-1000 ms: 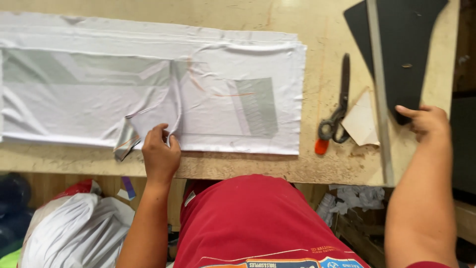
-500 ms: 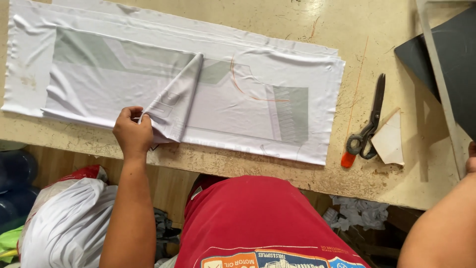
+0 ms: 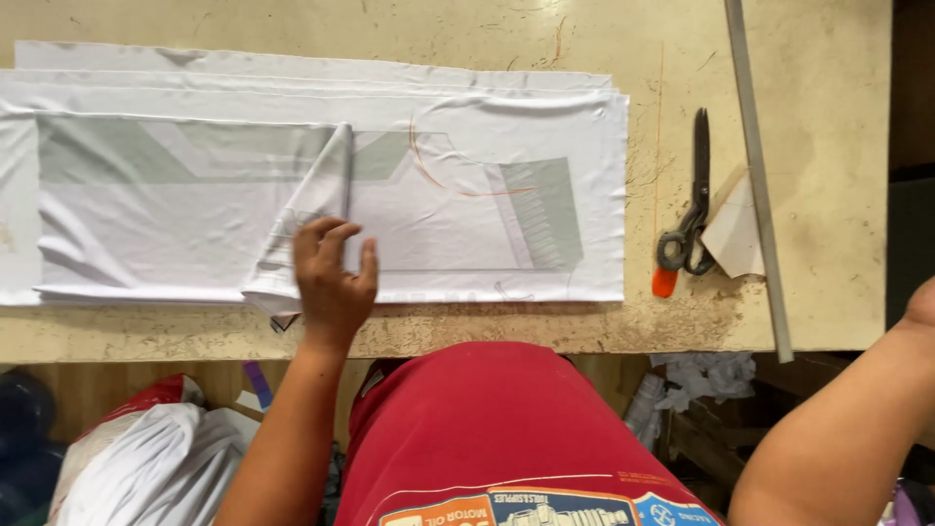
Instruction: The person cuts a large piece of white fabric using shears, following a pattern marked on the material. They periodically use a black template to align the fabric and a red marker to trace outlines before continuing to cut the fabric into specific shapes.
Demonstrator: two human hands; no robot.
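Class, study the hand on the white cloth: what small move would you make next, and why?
Probably press the folded-up flap flat with the left hand. The top layer of the white printed fabric stack on the beige worktable is turned up near the front edge, and the hand lies right at it with fingers spread.

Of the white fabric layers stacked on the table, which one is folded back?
The topmost layer: a narrow flap of it is turned over under the left hand, while the layers beneath lie flat, edges showing along the far side.
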